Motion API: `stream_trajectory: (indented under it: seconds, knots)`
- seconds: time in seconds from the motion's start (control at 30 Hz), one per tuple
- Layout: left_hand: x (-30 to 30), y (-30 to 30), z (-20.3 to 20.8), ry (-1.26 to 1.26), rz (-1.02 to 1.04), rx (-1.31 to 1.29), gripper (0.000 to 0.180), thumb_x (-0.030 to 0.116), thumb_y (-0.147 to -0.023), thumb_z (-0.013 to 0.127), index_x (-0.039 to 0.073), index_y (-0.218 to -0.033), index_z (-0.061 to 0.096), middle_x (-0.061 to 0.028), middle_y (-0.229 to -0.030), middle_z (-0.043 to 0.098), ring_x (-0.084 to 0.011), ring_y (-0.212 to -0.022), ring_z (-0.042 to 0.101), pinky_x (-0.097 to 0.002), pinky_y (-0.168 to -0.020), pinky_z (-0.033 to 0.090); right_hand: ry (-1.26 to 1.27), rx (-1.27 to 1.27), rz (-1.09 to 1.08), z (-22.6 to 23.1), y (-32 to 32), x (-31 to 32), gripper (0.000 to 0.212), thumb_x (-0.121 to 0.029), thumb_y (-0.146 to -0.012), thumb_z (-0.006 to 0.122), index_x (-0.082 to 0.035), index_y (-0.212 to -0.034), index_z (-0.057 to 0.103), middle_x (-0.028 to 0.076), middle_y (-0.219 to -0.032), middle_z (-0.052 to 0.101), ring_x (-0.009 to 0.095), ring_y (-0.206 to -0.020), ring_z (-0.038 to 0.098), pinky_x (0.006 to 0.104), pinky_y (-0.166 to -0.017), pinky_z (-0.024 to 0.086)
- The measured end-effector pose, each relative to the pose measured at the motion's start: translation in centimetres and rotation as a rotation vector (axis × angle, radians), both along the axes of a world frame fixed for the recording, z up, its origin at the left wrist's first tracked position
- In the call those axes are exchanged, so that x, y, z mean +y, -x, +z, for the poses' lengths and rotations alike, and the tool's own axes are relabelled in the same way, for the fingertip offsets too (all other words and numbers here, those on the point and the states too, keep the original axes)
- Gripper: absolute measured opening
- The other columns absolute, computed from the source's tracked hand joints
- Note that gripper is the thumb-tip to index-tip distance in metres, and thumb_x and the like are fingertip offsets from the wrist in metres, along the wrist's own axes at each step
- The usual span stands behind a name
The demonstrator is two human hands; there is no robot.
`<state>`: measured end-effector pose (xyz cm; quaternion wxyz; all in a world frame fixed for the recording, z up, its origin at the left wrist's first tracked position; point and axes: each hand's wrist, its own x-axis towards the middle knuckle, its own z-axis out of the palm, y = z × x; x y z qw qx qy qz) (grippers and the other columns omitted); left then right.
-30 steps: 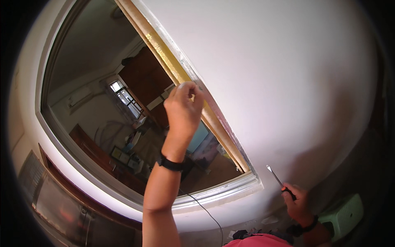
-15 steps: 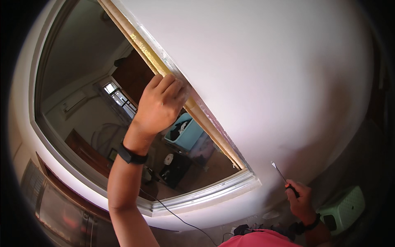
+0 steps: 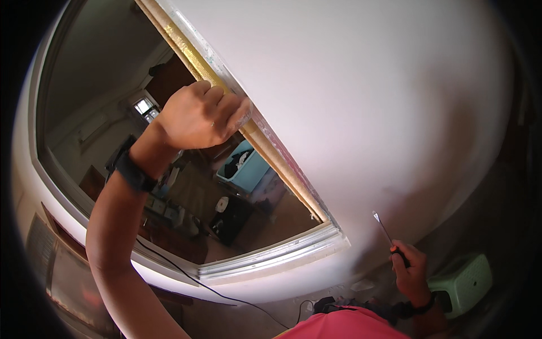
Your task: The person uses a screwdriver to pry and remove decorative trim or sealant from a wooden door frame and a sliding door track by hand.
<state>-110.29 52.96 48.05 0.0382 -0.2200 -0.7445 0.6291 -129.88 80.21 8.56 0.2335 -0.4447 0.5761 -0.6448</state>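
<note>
My left hand is raised to the upright side of the window frame, fingers curled into a fist against the yellow-gold strip that runs along the frame's tan inner edge. What the fingers grip is hidden. Above the hand the gold strip shines; below it the tan edge continues down to the frame's lower corner. Low on the right, my right hand is closed around the black and orange handle of a flat-bladed screwdriver, its tip pointing up, apart from the frame.
A white wall borders the frame on the right. Through the opening show a light-blue bin and a black box. A dark cable crosses the sill. A pale green stool stands at the lower right.
My left hand has shifted left and slightly up along the frame, its forearm swinging left. The view has shifted a little. The right hand keeps the screwdriver in nearly the same place.
</note>
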Motion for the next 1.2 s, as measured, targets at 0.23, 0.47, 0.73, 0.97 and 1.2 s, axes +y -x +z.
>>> stream_trajectory:
  seconds: [0.23, 0.47, 0.73, 0.97, 1.2]
  knots:
    - [-0.8, -0.1, -0.5, -0.021, 0.015, 0.029, 0.026, 0.009, -0.076, 0.062, 0.001, -0.101, 0.062, 0.0026, -0.062, 0.044, -0.0122, -0.052, 0.045, -0.0273, -0.048, 0.036, 0.097, 0.058, -0.022, -0.6, -0.1, -0.1, 0.027, 0.001, -0.09, 0.056, 0.004, -0.115, 0.065, 0.007, -0.082, 0.064, 0.008, -0.059, 0.056, 0.024, -0.053, 0.044]
    - [0.3, -1.1, 0.9, -0.089, -0.005, -0.009, 0.022, 0.007, -0.081, 0.061, 0.0, -0.103, 0.061, 0.001, -0.063, 0.043, -0.012, -0.051, 0.044, -0.0276, -0.047, 0.036, 0.024, -0.011, -0.042, 0.4, 0.2, 0.6, 0.025, -0.001, -0.087, 0.062, 0.005, -0.111, 0.066, 0.015, -0.086, 0.068, 0.023, -0.073, 0.066, 0.0319, -0.067, 0.051]
    - [0.5, -0.9, 0.7, -0.24, 0.049, 0.006, 0.041, 0.004, -0.082, 0.063, 0.001, -0.122, 0.062, 0.0002, -0.064, 0.044, -0.0142, -0.054, 0.048, -0.0289, -0.047, 0.039, 0.178, 0.215, -0.054, 0.6, 0.1, -0.8, 0.025, 0.003, -0.088, 0.058, 0.003, -0.111, 0.067, 0.007, -0.08, 0.064, 0.01, -0.057, 0.056, 0.0255, -0.053, 0.044]
    - [0.9, -0.1, 1.2, -0.252, 0.156, 0.009, 0.026, 0.011, -0.081, 0.065, 0.004, -0.106, 0.069, -0.0009, -0.066, 0.048, -0.0161, -0.056, 0.054, -0.0313, -0.048, 0.044, 0.111, 0.118, -0.029, 0.6, -0.1, -0.7, 0.026, 0.004, -0.086, 0.059, 0.003, -0.111, 0.067, 0.008, -0.08, 0.065, 0.01, -0.057, 0.056, 0.0255, -0.053, 0.043]
    - [0.6, 0.4, 1.4, -0.365, 0.237, 0.02, 0.024, 0.012, -0.083, 0.062, 0.006, -0.104, 0.071, -0.0033, -0.066, 0.051, -0.0197, -0.057, 0.058, -0.0335, -0.048, 0.045, 0.155, 0.192, -0.045, 0.8, -0.3, -1.1, 0.026, 0.003, -0.085, 0.061, 0.004, -0.111, 0.066, 0.011, -0.084, 0.067, 0.015, -0.063, 0.06, 0.0287, -0.058, 0.047]
